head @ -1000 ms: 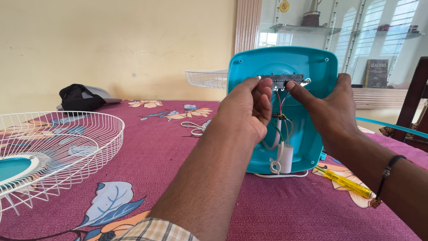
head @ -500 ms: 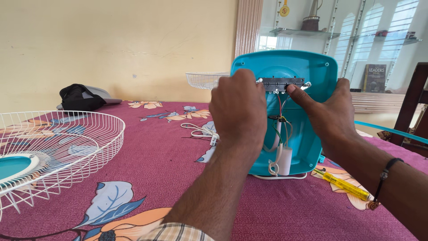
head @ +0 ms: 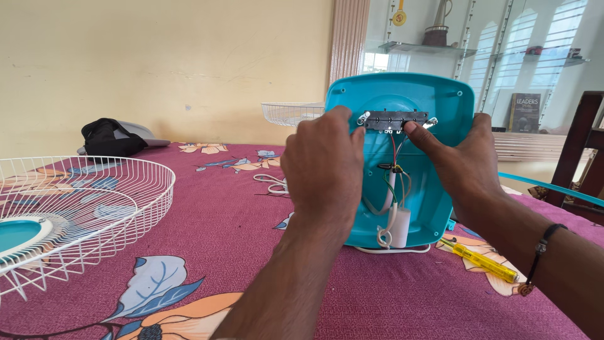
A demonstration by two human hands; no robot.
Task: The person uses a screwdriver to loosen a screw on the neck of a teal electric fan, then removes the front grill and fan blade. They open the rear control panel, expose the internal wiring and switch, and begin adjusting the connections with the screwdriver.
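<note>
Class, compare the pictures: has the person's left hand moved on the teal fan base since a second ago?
Yes. The left hand has slid up and right against the teal fan base; its fingers now reach the black switch strip.

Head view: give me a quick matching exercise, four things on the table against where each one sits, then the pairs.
Things:
1. teal fan base
2. white wire guard
3. yellow screwdriver
4. black bag

Places:
A. far left, by the wall
B. flat on the cloth, under the right forearm
C. upright between left hand and right hand
D. near left edge of the table

Pairs: 1-C, 2-D, 3-B, 4-A
</note>
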